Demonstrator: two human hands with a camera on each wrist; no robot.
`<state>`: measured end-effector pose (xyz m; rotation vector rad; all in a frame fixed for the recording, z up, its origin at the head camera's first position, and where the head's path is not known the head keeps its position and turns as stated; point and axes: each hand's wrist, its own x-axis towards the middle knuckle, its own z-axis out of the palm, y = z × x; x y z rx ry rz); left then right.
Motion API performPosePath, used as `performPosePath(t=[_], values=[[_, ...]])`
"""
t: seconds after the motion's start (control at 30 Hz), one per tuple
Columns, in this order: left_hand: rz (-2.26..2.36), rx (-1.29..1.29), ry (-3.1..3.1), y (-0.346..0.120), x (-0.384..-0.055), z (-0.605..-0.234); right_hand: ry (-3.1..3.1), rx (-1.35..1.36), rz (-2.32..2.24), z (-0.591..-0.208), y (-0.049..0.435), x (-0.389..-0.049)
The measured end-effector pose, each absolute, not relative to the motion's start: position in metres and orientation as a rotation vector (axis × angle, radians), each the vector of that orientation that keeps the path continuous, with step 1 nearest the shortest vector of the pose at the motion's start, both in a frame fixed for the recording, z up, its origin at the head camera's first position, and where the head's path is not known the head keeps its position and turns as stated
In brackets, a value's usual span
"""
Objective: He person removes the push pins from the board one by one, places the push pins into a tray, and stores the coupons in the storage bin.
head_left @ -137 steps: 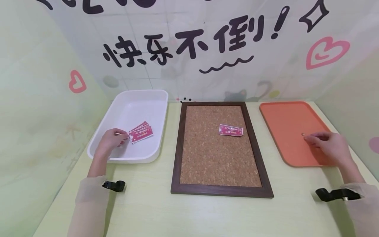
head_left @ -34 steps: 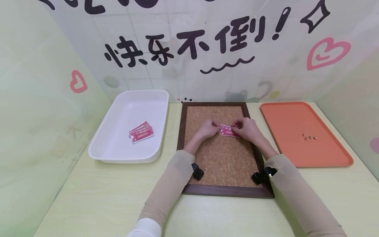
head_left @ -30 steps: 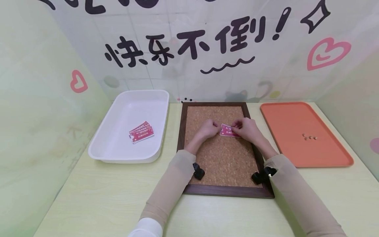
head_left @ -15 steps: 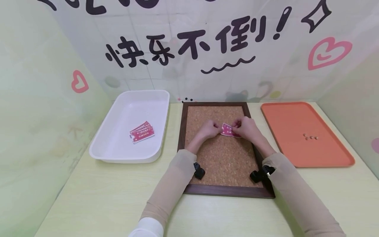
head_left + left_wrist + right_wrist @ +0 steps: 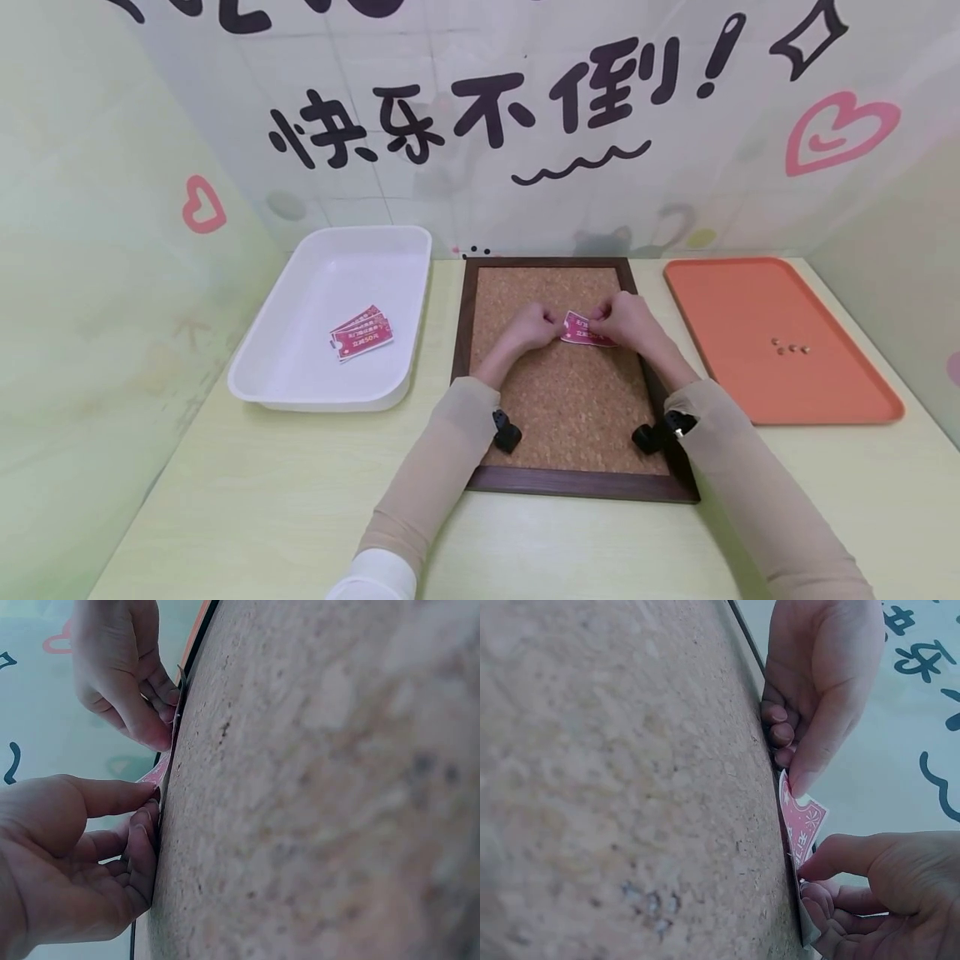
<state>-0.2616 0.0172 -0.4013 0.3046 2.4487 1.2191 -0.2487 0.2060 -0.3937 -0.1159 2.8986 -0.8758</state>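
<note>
A pink-and-white paper coupon (image 5: 577,327) lies on the framed cork board (image 5: 555,408), its left end slightly raised. My left hand (image 5: 534,325) pinches that left end between thumb and fingers. My right hand (image 5: 624,321) bends over the coupon's middle and right part; in the right wrist view its thumb and fingertips meet at the coupon (image 5: 804,823). A small metallic glint, seemingly a thumbtack (image 5: 803,881), shows between those fingertips, mostly hidden. In the left wrist view the coupon (image 5: 157,771) stands edge-on between both hands, close to the cork.
A white basin (image 5: 300,371) on the left holds a fanned stack of matching coupons (image 5: 362,335). To the right, an orange tray (image 5: 742,333) carries several brass-coloured thumbtacks (image 5: 793,349). A printed backdrop (image 5: 480,212) rises behind the table (image 5: 300,500).
My left hand has come from the basin and my right hand from the tray to the coupon on the board. Over the last second, the coupon's left end has tilted up slightly.
</note>
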Motion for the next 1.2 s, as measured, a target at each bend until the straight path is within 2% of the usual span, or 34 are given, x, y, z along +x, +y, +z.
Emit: performPosePath(t=[1.2], values=[[1.197,0.245,2.472,0.022,-0.260,-0.401,2.863,-0.113,-0.998,-0.400,0.223,-0.249]])
